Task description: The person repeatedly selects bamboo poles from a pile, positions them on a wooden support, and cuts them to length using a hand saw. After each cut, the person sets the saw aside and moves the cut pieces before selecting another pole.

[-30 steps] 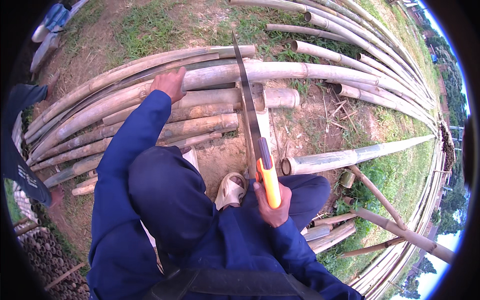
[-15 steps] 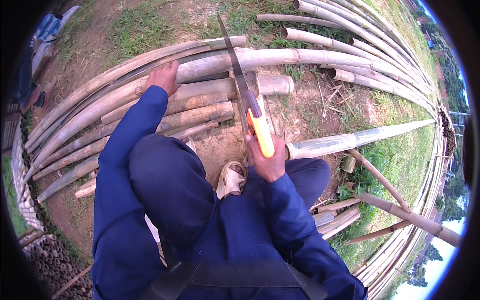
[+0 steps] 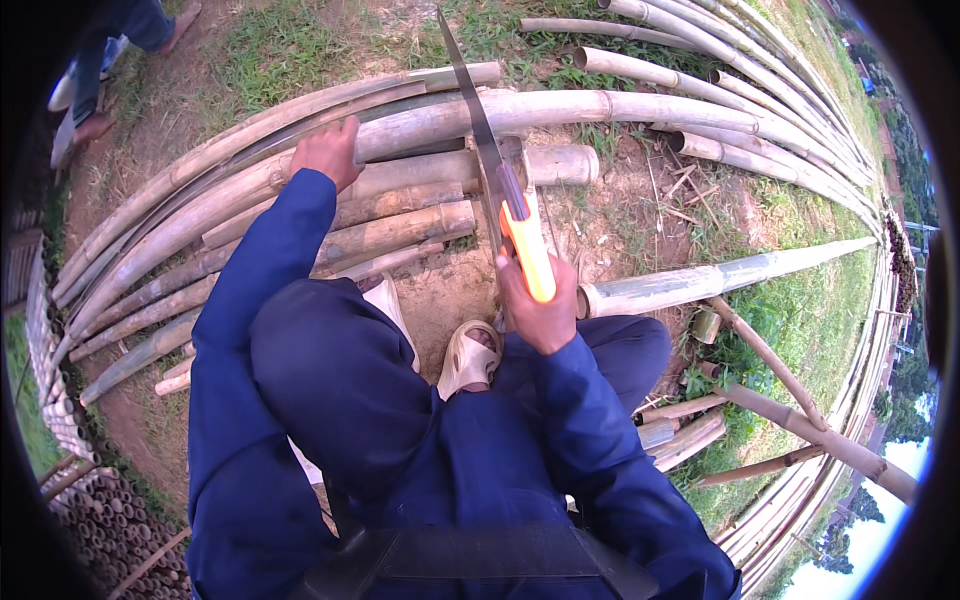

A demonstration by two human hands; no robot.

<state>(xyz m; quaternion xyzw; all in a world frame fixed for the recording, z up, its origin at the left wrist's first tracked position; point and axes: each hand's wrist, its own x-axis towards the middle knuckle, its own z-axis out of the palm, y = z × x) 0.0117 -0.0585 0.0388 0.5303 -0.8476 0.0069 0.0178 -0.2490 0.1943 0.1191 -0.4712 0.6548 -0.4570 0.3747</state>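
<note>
holding a saw (image 3: 511,188), right grip (image 3: 547,318); left grip (image 3: 328,154) on bamboo (image 3: 412,131).

Right hand (image 3: 545,315): fingers partly hidden behind the handsaw handle (image 3: 537,255). Bystander's leg (image 3: 148,24): cut off by upper picture edge.

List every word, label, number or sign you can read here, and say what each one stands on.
None can be read.
Saw handle, in the right hand: no legible lettering.
Saw blade: no legible marking.
Long bamboo pole behind the blade in this view: no legible marking.
Any finer marks are too small or blurred to tell.
</note>
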